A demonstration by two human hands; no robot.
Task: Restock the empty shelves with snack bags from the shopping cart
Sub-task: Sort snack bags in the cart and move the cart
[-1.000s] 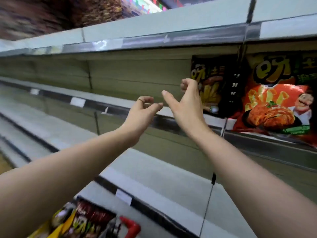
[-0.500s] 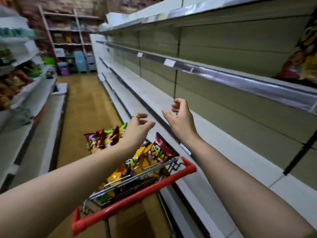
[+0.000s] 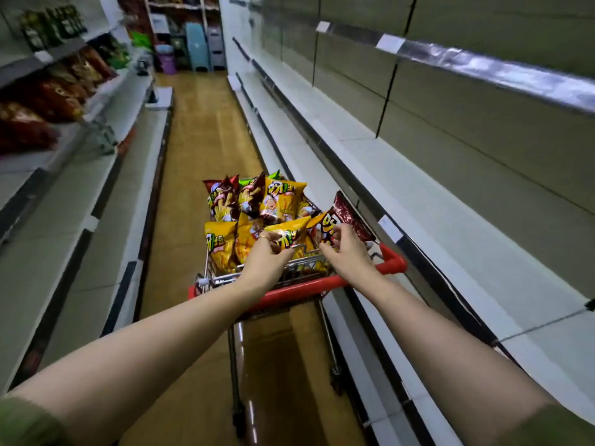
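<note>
Dim, even light; glare on the shelf rail (image 3: 502,70); wide-angle bending at edges; soft blur.

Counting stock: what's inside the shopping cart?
Yellow snack bags, one in the left hand, and dark red snack bags, one in the right hand, heaped in the shopping cart. Lower layers are covered.
</note>
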